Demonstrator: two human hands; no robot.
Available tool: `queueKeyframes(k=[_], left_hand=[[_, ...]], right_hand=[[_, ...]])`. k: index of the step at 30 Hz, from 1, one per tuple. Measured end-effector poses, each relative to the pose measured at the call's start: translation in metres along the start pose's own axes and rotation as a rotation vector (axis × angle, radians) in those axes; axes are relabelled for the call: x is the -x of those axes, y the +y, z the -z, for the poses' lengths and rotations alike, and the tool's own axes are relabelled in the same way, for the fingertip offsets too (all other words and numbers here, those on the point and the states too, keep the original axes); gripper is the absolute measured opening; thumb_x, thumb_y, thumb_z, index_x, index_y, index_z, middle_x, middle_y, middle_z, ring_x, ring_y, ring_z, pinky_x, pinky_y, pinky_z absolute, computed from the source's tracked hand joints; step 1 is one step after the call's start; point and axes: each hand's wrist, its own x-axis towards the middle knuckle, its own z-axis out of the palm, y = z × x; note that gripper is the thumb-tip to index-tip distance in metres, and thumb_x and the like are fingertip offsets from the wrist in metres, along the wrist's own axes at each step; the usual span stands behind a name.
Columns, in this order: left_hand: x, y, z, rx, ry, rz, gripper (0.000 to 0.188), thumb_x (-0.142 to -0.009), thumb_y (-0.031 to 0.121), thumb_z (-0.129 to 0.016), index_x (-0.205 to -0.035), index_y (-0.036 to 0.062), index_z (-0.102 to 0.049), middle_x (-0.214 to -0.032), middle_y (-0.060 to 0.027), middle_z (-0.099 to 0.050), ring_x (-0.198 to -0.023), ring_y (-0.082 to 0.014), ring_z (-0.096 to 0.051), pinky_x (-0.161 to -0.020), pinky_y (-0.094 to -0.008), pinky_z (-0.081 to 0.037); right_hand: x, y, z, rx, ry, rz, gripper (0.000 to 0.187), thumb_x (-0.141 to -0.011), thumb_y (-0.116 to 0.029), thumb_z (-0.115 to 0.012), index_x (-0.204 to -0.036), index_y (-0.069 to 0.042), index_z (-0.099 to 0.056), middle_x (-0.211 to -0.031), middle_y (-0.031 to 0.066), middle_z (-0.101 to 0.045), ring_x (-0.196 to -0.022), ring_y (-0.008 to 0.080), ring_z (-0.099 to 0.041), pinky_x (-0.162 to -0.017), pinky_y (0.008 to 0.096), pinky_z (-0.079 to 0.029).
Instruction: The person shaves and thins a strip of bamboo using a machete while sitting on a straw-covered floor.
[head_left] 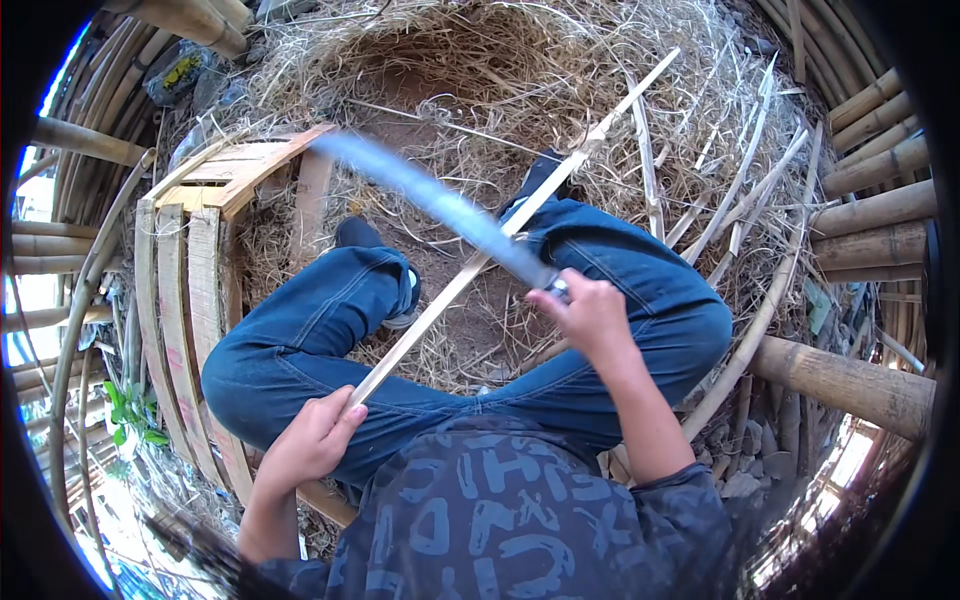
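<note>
My left hand (312, 437) is closed round the near end of a long, pale split-bamboo strip (425, 325). The strip slants away to the far right, passing between my bent knees and over my right leg. In my right hand (590, 315) is the handle of a machete, its fingers wrapped round it. Motion blurs the machete's long blade (420, 195), which points to the far left and crosses above or against the strip; whether the two touch I cannot tell.
A slatted wooden crate (207, 270) stands beside my left knee. Pale shavings (300, 80) cover the ground ahead. Several loose bamboo strips (755, 190) lie on the right, near a thick bamboo pole (850, 385). Bamboo-pole walls (880, 210) rise on both sides.
</note>
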Motion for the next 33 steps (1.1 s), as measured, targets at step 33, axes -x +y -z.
queueKeyframes(k=[33], left_hand=[[-0.017,0.003,-0.003,0.183,-0.095,0.021,0.025,-0.102,0.018,-0.049,-0.085,-0.0006,-0.047,-0.062,-0.007,-0.04,-0.061,-0.013,-0.035,-0.055,-0.0345,-0.036]], right_hand=[[-0.023,0.011,0.007,-0.121,0.041,-0.025,0.057,-0.087,-0.059,-0.065,-0.078,-0.004,-0.063,-0.063,0.0192,-0.063,-0.068,0.0413,-0.066,-0.059,0.0478,-0.05]])
